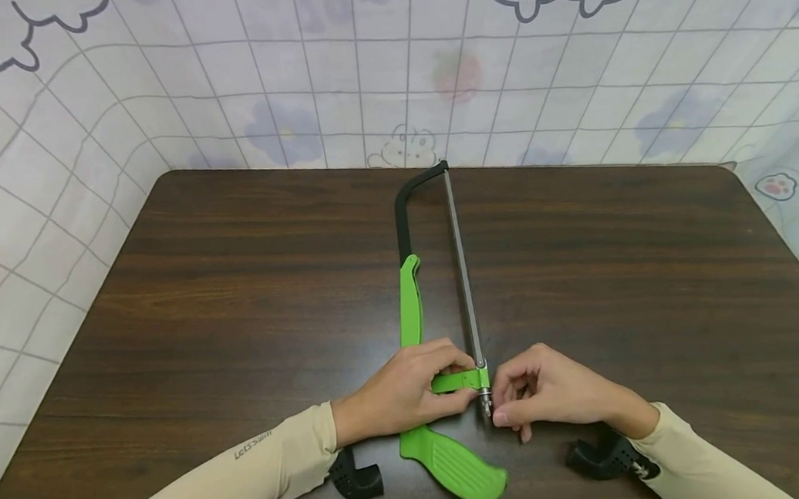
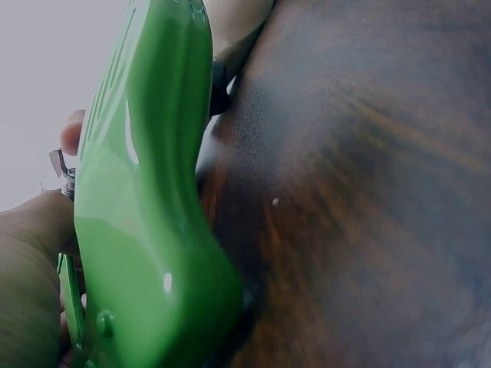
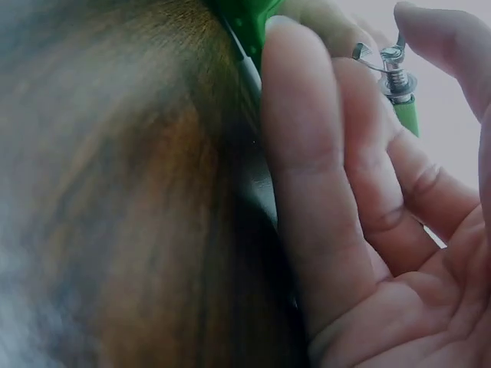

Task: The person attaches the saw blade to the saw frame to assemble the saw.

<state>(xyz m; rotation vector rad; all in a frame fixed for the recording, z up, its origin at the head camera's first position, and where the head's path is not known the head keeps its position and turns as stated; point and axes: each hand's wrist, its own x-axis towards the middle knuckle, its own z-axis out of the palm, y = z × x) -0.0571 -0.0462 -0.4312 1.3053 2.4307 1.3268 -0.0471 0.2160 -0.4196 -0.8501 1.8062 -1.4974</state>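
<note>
A hacksaw with a green handle [image 1: 456,466], a black front frame [image 1: 402,218] and a grey blade [image 1: 465,276] lies lengthwise on the table. My left hand [image 1: 409,388] reaches over the green frame and grips the short green arm [image 1: 456,381] at the blade's near end. In the left wrist view the green handle [image 2: 153,199] fills the middle. On the arm's end sits a metal wing nut [image 3: 391,55]. My right hand [image 1: 555,389] is at this nut, thumb tip against one wing and curled fingers close by the other.
The brown wooden table [image 1: 249,291] reaches back to a wall covering [image 1: 332,76] with a grid pattern and cartoon prints. Black wrist devices sit under both sleeves, one at the left wrist [image 1: 356,477] and one at the right wrist [image 1: 605,455].
</note>
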